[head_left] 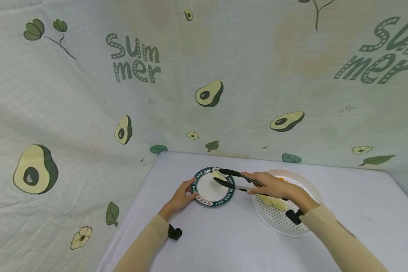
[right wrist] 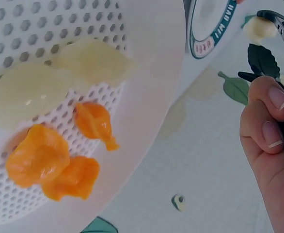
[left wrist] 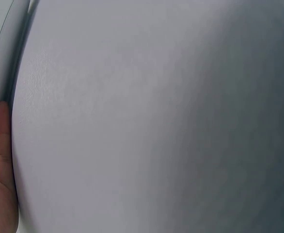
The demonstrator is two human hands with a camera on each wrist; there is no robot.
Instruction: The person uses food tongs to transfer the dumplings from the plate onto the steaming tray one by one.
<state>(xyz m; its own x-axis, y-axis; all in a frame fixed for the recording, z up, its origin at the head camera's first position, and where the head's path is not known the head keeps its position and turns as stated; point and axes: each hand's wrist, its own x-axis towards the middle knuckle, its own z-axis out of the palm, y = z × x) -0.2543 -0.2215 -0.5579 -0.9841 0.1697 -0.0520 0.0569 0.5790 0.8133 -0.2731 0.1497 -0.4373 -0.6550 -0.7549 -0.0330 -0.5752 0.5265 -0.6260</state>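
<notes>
My left hand pinches the left rim of a small round plate, white with a dark green lettered border; its fingers show at the plate's edge in the left wrist view. Black-tipped kitchen tongs are gripped in my right hand, their tips over the plate's upper right. A pale dumpling is by the spread tips; whether they touch it I cannot tell. Below the right forearm lies a white perforated draining tray, holding pale yellow dumplings and orange dumplings.
A white-covered table carries the plate on the left and the tray on the right. Behind and to the left hangs a cloth printed with avocados, leaves and lettering. Black wrist mounts sit at both cuffs.
</notes>
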